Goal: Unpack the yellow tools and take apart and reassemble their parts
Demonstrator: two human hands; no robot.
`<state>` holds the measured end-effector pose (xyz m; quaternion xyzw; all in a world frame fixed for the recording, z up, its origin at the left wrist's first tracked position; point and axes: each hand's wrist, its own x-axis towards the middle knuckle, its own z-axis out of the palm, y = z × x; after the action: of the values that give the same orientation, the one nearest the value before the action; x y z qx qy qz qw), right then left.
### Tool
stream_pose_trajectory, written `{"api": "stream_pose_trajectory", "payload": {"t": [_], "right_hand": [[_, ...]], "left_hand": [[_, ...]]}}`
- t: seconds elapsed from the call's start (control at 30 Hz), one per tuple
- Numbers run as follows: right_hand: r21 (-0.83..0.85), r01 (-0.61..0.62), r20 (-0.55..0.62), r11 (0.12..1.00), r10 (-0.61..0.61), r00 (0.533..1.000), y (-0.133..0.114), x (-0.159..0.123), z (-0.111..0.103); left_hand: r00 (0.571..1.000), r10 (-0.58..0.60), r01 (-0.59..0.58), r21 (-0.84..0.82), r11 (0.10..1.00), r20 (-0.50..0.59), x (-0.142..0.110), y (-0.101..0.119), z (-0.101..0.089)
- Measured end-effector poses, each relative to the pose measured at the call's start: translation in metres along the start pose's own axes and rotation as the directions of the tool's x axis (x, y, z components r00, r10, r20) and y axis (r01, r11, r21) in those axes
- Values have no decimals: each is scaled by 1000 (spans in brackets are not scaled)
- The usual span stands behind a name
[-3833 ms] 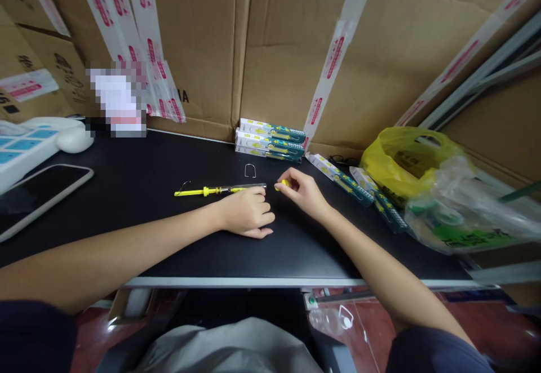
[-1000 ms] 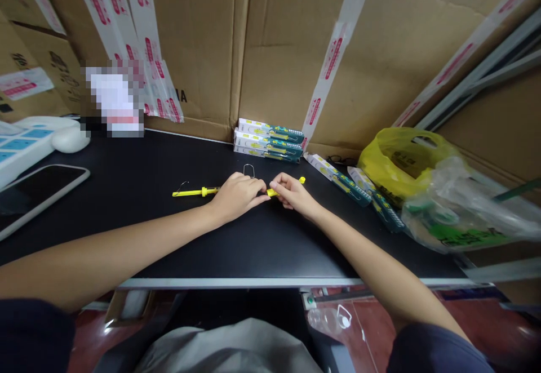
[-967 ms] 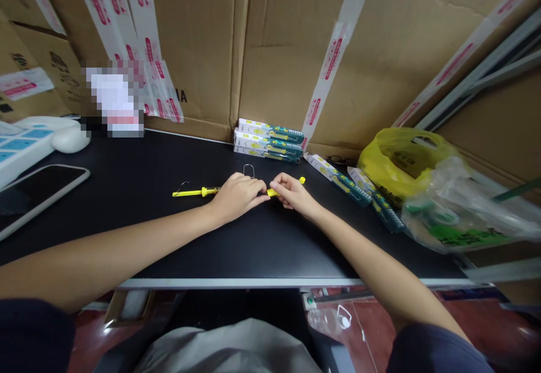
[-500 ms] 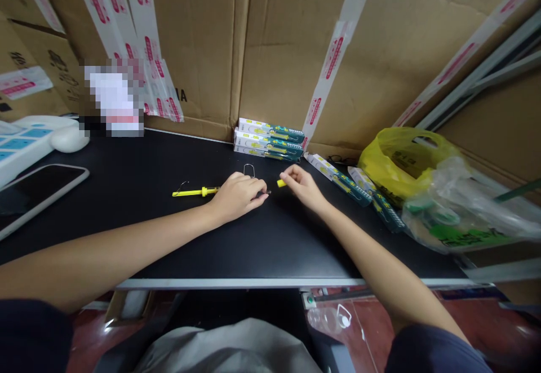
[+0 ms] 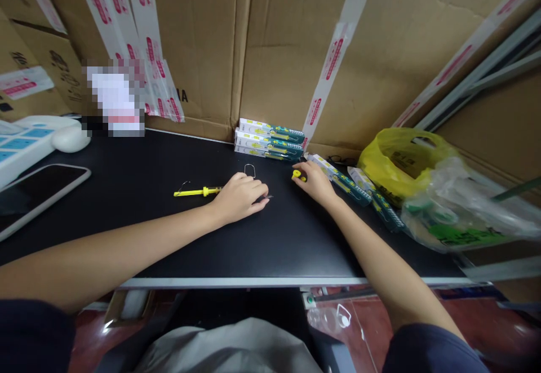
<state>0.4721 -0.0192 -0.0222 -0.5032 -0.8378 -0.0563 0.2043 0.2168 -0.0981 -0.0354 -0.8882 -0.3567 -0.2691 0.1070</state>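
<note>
My left hand (image 5: 245, 197) is closed around the body of a yellow tubular spring scale (image 5: 194, 192) lying on the black table. Its yellow rod with a thin wire hook (image 5: 184, 185) sticks out to the left, and the middle is hidden under my fingers. A small coil spring (image 5: 269, 196) pokes out past my left fingertips. Just beyond that hand stands a bent wire loop (image 5: 250, 169). Farther right, my right hand (image 5: 315, 181) pinches a small yellow cap (image 5: 296, 174), apart from the scale and near a printed box.
Several printed boxes (image 5: 269, 139) are stacked at the back, with more boxes (image 5: 340, 178) lying to the right. Yellow (image 5: 380, 147) and clear plastic bags (image 5: 456, 215) sit at the right edge. A phone (image 5: 38, 192) and white power strip (image 5: 25, 142) are at left. Cardboard (image 5: 203, 52) walls the back.
My right hand has drawn the yellow cap rightward and slightly back, away from the scale. The spring's end now shows beyond my left fingertips; that hand has barely moved.
</note>
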Motion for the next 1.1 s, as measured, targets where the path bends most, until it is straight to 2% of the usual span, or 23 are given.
{"api": "stream_pose_trajectory", "payload": {"t": [0.13,0.3,0.5,0.6,0.67,0.77,0.8,0.83,0.9,0.93,1.0,1.1], "right_hand": [[30,-85,19,996,84,996,9,-1,-3],[233,-156,60,960,146,987,14,5,9],[300,-174,54,938,166,985,9,11,15],[329,-188,86,925,169,982,8,8,10],[314,-161,34,936,159,987,3,4,3],[311,-33,-65,950,56,996,-17,-4,-12],[359,29,-39,933,-16,999,-27,-7,-17],[435,84,40,897,-113,993,-37,-10,-20],[567,138,185,812,-288,939,-57,-16,-23],[597,149,202,788,-328,923,-64,-19,-22],[643,132,202,755,-334,921,-74,-23,-17],[690,89,170,719,-280,945,-77,-24,-9]], "left_hand": [[1000,-1,1,-3,1000,12,-1,0,0],[1000,7,-7,2,1000,21,0,1,0],[999,21,-20,-12,1000,36,0,1,1],[999,24,-24,-18,1000,37,0,1,1],[999,23,-22,-22,1000,37,0,0,1],[999,20,-20,-24,1000,38,0,0,1],[999,20,-19,-25,1000,38,0,0,2],[999,20,-19,-25,1000,37,0,0,2],[999,20,-19,-23,1000,34,-1,-1,2],[999,21,-20,-20,1000,33,-1,-1,2],[999,25,-25,-15,1000,33,-1,0,2],[999,25,-25,-13,1000,34,0,0,2]]}}
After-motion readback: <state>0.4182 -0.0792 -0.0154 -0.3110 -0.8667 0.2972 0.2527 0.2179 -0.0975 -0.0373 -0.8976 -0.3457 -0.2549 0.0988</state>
